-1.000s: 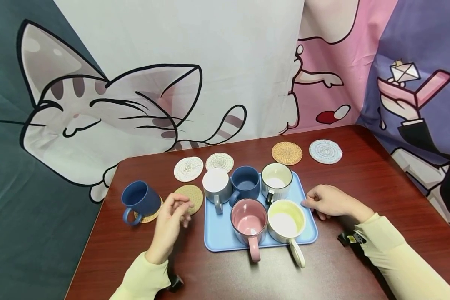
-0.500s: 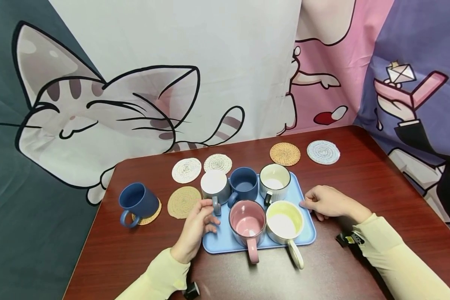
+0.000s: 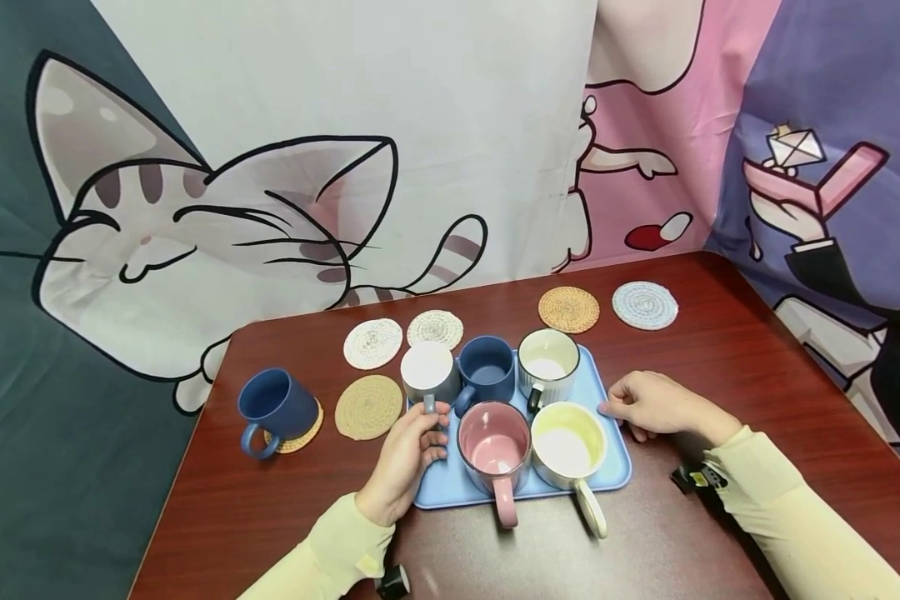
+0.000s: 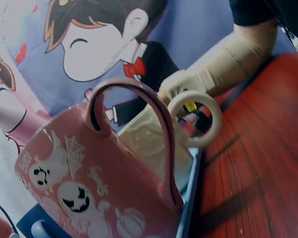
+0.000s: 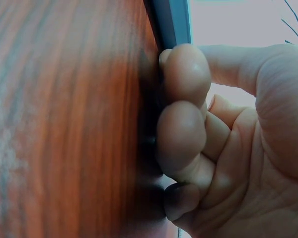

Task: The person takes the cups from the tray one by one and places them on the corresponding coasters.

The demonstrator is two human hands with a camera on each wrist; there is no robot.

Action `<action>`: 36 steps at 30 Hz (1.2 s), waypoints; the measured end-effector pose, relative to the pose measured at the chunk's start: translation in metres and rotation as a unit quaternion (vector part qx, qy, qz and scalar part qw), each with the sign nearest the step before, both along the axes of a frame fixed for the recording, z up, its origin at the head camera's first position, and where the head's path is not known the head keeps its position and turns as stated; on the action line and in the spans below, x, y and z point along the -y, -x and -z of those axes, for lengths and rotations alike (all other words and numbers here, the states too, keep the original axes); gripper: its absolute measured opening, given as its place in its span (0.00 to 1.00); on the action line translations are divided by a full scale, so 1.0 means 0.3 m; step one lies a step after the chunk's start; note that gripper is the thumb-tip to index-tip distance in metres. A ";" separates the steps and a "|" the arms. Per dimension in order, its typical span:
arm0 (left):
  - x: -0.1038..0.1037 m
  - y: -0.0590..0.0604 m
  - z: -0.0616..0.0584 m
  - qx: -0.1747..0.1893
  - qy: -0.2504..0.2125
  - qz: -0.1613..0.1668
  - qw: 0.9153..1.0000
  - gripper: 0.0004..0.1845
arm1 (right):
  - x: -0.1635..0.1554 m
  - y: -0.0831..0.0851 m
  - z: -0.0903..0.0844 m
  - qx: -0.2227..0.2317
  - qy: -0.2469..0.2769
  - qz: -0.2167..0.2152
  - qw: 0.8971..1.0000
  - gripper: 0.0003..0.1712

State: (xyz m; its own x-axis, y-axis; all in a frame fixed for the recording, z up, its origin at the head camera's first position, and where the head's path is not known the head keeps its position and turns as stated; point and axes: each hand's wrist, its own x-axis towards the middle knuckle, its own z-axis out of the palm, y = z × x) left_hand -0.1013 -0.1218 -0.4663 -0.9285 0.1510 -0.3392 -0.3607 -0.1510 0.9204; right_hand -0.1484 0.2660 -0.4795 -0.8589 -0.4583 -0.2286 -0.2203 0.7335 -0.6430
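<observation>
My left hand [image 3: 427, 427] pinches the handle of the grey mug [image 3: 427, 369] with a white inside, which stands at the back left of the blue tray [image 3: 438, 485]. Also on the tray are a dark blue mug [image 3: 487, 365], a white ribbed mug [image 3: 547, 361], a pink mug [image 3: 495, 442] and a cream mug [image 3: 570, 435]. The left wrist view shows the pink mug [image 4: 89, 183] with ghost prints and the cream mug's handle [image 4: 196, 119], not the hand. My right hand [image 3: 630, 407] rests loosely curled on the table, fingers [image 5: 181, 99] against the tray's right edge [image 5: 171, 20].
Another dark blue mug [image 3: 277, 402] stands on a coaster at the left. Free coasters lie around: tan [image 3: 367, 407], white [image 3: 372, 342], cream [image 3: 435, 328], orange [image 3: 567, 309], pale blue [image 3: 645, 305]. The dark red table [image 3: 757, 358] meets a cartoon backdrop behind.
My left hand has moved right from beside the tan coaster to the tray and taken hold of the grey mug's handle. The right hand has stayed put.
</observation>
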 end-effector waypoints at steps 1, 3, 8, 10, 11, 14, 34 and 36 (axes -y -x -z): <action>-0.002 0.001 -0.001 0.005 -0.005 -0.006 1.000 0.13 | 0.000 0.000 0.000 0.000 0.001 0.000 1.000 0.25; -0.006 0.000 -0.003 0.012 -0.013 -0.017 1.000 0.11 | 0.000 -0.001 0.001 -0.002 0.003 0.000 1.000 0.25; -0.011 -0.006 -0.008 0.023 -0.023 -0.039 0.999 0.07 | -0.001 -0.001 0.004 -0.004 0.004 -0.001 1.000 0.25; -0.010 -0.005 -0.006 0.023 -0.024 -0.042 0.999 0.09 | -0.001 -0.001 0.005 -0.003 0.004 -0.002 1.000 0.25; -0.009 -0.004 -0.005 0.023 -0.024 -0.043 0.999 0.11 | -0.001 0.000 0.005 -0.004 0.004 -0.003 1.000 0.25; -0.004 0.001 -0.001 0.020 -0.025 -0.049 0.998 0.16 | -0.001 0.000 0.006 -0.006 0.005 -0.004 1.000 0.25; 0.015 0.012 0.021 0.004 -0.001 -0.054 0.999 0.19 | 0.000 -0.002 0.002 -0.010 0.003 -0.002 1.000 0.25; 0.014 0.010 0.022 0.001 0.004 -0.053 0.999 0.19 | -0.001 -0.002 0.004 -0.010 0.003 -0.003 1.000 0.25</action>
State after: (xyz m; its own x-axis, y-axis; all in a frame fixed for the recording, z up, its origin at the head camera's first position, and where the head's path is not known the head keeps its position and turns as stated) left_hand -0.1041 -0.1259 -0.4730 -0.9386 0.0491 -0.3416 -0.3447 -0.1821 0.9209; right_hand -0.1478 0.2662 -0.4807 -0.8607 -0.4648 -0.2079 -0.2378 0.7279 -0.6431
